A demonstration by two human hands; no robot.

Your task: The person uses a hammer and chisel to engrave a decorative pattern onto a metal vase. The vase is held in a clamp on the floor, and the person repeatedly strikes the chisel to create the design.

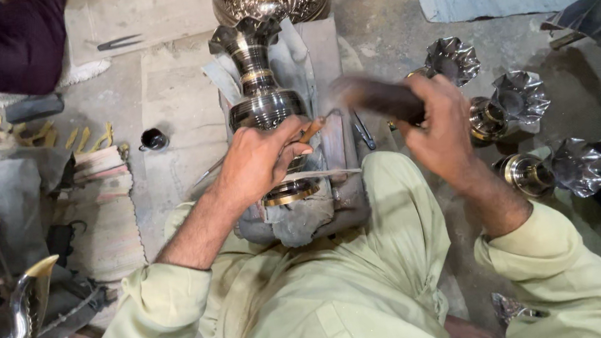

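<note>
The left hand [259, 162] presses on a metal vase [263, 103] lying across a padded block [319, 57] between the knees, fingers pinching a thin chisel [311, 128] against it. The right hand [437, 123] is clenched round a dark tool [378, 97] — blurred, probably a mallet — just above. Three similar vases [511, 104] lie on the floor to the right.

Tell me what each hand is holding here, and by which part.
The left hand pinches a thin chisel near its upper end, tip against the vase. The right hand grips a blurred dark mallet by one end.
</note>
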